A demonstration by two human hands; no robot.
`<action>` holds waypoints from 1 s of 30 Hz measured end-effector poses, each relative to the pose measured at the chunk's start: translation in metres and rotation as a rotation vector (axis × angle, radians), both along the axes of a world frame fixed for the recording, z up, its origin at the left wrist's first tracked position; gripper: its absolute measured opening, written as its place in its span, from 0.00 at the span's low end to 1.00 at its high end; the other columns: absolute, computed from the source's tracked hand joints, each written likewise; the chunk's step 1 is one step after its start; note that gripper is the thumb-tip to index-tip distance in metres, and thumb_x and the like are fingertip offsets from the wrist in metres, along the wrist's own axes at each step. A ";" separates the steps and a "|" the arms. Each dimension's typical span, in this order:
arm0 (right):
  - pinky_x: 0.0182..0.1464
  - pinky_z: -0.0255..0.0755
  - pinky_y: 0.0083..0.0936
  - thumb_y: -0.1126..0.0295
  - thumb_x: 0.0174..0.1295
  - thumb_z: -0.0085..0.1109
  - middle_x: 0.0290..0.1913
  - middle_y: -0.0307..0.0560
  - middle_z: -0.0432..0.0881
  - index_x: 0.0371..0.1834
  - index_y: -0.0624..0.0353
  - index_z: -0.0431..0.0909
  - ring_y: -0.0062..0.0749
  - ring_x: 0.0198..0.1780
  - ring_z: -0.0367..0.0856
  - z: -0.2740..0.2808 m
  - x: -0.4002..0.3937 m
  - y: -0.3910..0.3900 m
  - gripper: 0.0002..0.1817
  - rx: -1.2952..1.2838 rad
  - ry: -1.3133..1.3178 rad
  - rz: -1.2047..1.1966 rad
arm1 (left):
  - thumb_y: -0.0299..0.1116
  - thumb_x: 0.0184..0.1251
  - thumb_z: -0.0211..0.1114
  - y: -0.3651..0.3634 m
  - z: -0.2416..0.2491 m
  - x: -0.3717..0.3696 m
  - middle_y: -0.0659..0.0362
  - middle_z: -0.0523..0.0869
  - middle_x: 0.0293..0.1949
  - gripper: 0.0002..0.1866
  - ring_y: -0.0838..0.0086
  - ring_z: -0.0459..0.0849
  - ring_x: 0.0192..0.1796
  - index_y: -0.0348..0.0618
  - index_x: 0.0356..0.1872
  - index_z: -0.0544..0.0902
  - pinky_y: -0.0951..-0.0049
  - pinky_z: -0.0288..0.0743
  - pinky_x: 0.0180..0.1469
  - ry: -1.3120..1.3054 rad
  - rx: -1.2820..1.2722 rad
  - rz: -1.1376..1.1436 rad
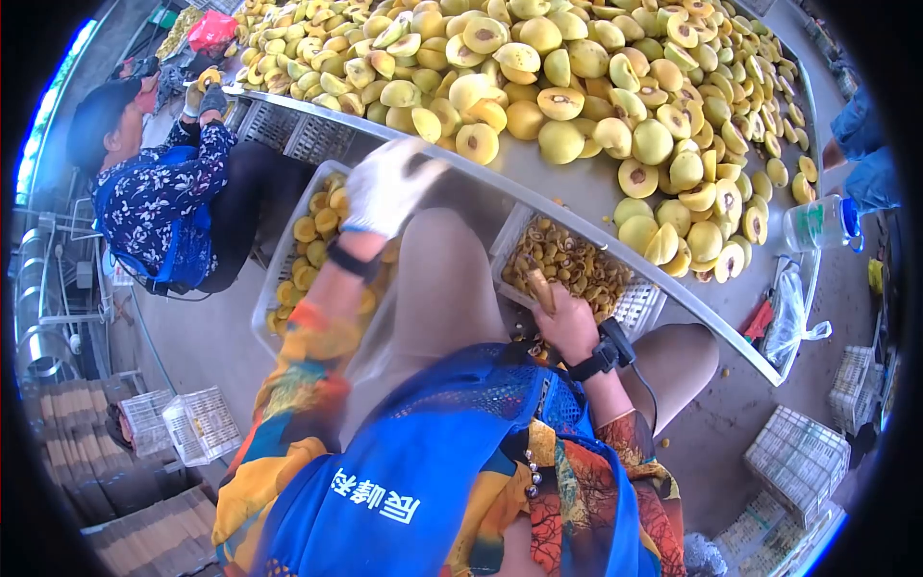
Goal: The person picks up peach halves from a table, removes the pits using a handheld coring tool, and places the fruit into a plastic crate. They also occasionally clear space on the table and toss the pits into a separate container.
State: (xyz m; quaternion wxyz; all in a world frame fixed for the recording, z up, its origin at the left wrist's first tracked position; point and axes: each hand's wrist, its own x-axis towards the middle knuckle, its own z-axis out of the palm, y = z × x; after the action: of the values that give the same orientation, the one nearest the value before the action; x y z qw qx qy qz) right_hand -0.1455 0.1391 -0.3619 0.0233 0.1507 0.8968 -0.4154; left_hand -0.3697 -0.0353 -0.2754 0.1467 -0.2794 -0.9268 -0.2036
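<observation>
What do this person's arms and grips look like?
The left grip wears a white glove, with a black wristband. The right grip is ungloved, with a black wrist strap, a dark box and a thin cable. Both sleeves have colourful patterns, including orange.

Fruit (561, 139) yellow-green with brown centres at 1 o'clock, left glove (378, 195) white at 11, vest (423, 438) blue, white lettering at 6, left sleeve (288, 394) orange-teal print at 8, co-worker's shirt (144, 221) navy/white floral at 9.

Left hand (386, 192) (gloved, blurred) stretched forward, right hand (567, 329) curled in a grip
</observation>
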 end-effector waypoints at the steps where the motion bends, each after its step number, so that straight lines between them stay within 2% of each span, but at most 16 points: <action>1: 0.30 0.70 0.46 0.64 0.50 0.60 0.22 0.61 0.76 0.33 0.61 0.69 0.58 0.28 0.77 -0.004 -0.003 -0.003 0.14 -0.017 -0.016 -0.014 | 0.48 0.51 0.65 0.029 0.004 0.000 0.60 0.83 0.34 0.17 0.65 0.81 0.38 0.46 0.35 0.82 0.68 0.74 0.36 0.042 0.018 -0.049; 3: 0.31 0.71 0.46 0.65 0.51 0.59 0.22 0.62 0.76 0.33 0.62 0.70 0.58 0.28 0.77 0.004 -0.005 -0.005 0.13 0.021 0.033 -0.014 | 0.49 0.52 0.63 0.087 -0.005 -0.017 0.59 0.83 0.35 0.18 0.63 0.81 0.39 0.50 0.40 0.81 0.64 0.75 0.38 0.144 0.073 -0.178; 5: 0.31 0.71 0.45 0.65 0.51 0.59 0.23 0.62 0.76 0.32 0.63 0.71 0.58 0.29 0.77 0.006 -0.001 0.000 0.13 0.002 0.020 -0.077 | 0.59 0.50 0.60 0.148 -0.008 -0.033 0.55 0.83 0.37 0.28 0.61 0.82 0.40 0.51 0.47 0.78 0.61 0.75 0.40 -0.047 -0.097 -0.112; 6: 0.31 0.71 0.45 0.65 0.51 0.59 0.23 0.62 0.76 0.32 0.63 0.71 0.58 0.29 0.77 0.007 0.002 0.003 0.13 -0.008 0.010 -0.108 | 0.60 0.50 0.59 0.168 -0.013 -0.038 0.53 0.83 0.37 0.29 0.58 0.81 0.42 0.53 0.49 0.76 0.60 0.75 0.40 -0.109 -0.183 -0.105; 10: 0.32 0.72 0.41 0.64 0.52 0.59 0.25 0.64 0.76 0.32 0.64 0.70 0.59 0.30 0.77 0.024 0.016 0.016 0.14 0.078 0.004 -0.193 | 0.56 0.50 0.61 0.205 -0.033 -0.055 0.51 0.81 0.41 0.23 0.58 0.80 0.46 0.56 0.45 0.79 0.60 0.75 0.44 -0.230 -0.268 -0.144; 11: 0.31 0.72 0.37 0.66 0.53 0.60 0.23 0.56 0.78 0.36 0.63 0.73 0.50 0.26 0.79 0.031 0.017 0.018 0.13 0.086 -0.001 -0.236 | 0.55 0.49 0.61 0.206 -0.034 -0.058 0.51 0.81 0.42 0.23 0.59 0.79 0.46 0.56 0.44 0.80 0.61 0.75 0.45 -0.243 -0.271 -0.149; 12: 0.28 0.72 0.34 0.67 0.53 0.60 0.22 0.52 0.78 0.38 0.63 0.73 0.44 0.24 0.78 0.038 0.016 0.020 0.13 -0.012 0.060 -0.335 | 0.52 0.48 0.63 0.198 -0.023 -0.059 0.51 0.80 0.43 0.23 0.59 0.79 0.47 0.54 0.44 0.81 0.63 0.74 0.49 -0.339 -0.215 -0.228; 14: 0.24 0.71 0.27 0.69 0.54 0.59 0.21 0.44 0.78 0.42 0.62 0.73 0.30 0.21 0.77 0.047 0.009 0.026 0.14 -0.215 0.187 -0.522 | 0.47 0.46 0.65 0.180 -0.004 -0.040 0.52 0.78 0.48 0.28 0.59 0.78 0.48 0.52 0.51 0.76 0.64 0.72 0.52 -0.372 -0.062 -0.312; 15: 0.19 0.65 0.17 0.70 0.55 0.59 0.22 0.38 0.75 0.48 0.63 0.71 0.16 0.19 0.71 0.047 0.004 0.033 0.18 -0.389 0.195 -0.571 | 0.44 0.45 0.65 0.170 0.003 -0.026 0.52 0.77 0.51 0.31 0.58 0.78 0.49 0.51 0.55 0.73 0.63 0.72 0.52 -0.338 0.029 -0.403; 16: 0.15 0.61 0.12 0.70 0.58 0.56 0.22 0.41 0.75 0.54 0.64 0.66 0.14 0.14 0.67 0.031 -0.003 0.041 0.21 -0.428 0.382 -0.526 | 0.41 0.44 0.66 0.159 0.009 -0.010 0.52 0.75 0.54 0.34 0.56 0.77 0.51 0.51 0.58 0.70 0.62 0.72 0.53 -0.309 0.118 -0.492; 19: 0.11 0.59 0.13 0.65 0.62 0.53 0.22 0.41 0.75 0.59 0.64 0.59 0.14 0.11 0.63 0.048 -0.027 0.054 0.25 -0.760 0.453 -0.430 | 0.33 0.43 0.66 0.133 0.025 0.032 0.52 0.71 0.58 0.38 0.54 0.77 0.51 0.53 0.62 0.64 0.63 0.75 0.50 -0.331 0.077 -0.708; 22: 0.11 0.59 0.12 0.58 0.62 0.54 0.24 0.40 0.74 0.54 0.61 0.63 0.15 0.10 0.60 0.064 -0.045 0.049 0.23 -1.059 0.418 -0.399 | 0.31 0.46 0.65 0.117 0.040 0.060 0.49 0.69 0.58 0.38 0.52 0.76 0.51 0.54 0.63 0.63 0.63 0.76 0.48 -0.434 0.024 -0.818; 24: 0.11 0.58 0.13 0.58 0.62 0.53 0.25 0.39 0.74 0.50 0.58 0.65 0.15 0.10 0.59 0.069 -0.050 0.047 0.20 -1.205 0.334 -0.396 | 0.33 0.50 0.65 0.107 0.037 0.063 0.49 0.70 0.58 0.35 0.55 0.77 0.52 0.46 0.63 0.62 0.65 0.74 0.51 -0.411 0.137 -0.860; 25: 0.11 0.57 0.14 0.58 0.62 0.53 0.25 0.38 0.74 0.44 0.56 0.68 0.16 0.10 0.58 0.072 -0.051 0.044 0.15 -1.183 0.301 -0.428 | 0.35 0.53 0.64 0.105 0.029 0.067 0.50 0.71 0.58 0.34 0.58 0.77 0.51 0.44 0.62 0.63 0.67 0.73 0.52 -0.582 0.361 -0.821; 28: 0.10 0.56 0.14 0.57 0.62 0.53 0.24 0.37 0.73 0.44 0.56 0.68 0.16 0.10 0.58 0.073 -0.052 0.028 0.15 -1.328 0.392 -0.481 | 0.41 0.59 0.62 0.105 0.000 0.083 0.53 0.73 0.54 0.30 0.66 0.78 0.49 0.38 0.59 0.65 0.71 0.71 0.53 -1.086 1.005 -0.589; 30: 0.11 0.58 0.16 0.57 0.61 0.55 0.21 0.36 0.72 0.44 0.58 0.68 0.16 0.11 0.61 0.068 -0.053 0.022 0.17 -1.099 0.332 -0.519 | 0.46 0.63 0.59 0.115 -0.010 0.099 0.56 0.76 0.49 0.27 0.72 0.78 0.46 0.37 0.56 0.68 0.73 0.71 0.51 -1.422 1.402 -0.297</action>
State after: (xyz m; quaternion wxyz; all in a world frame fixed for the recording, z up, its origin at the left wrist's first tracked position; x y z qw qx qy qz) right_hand -0.1986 0.1610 -0.2936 -0.1439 0.2629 0.4782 -0.8255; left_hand -0.2704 0.0793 -0.2856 -0.3356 -0.0565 -0.4262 -0.8382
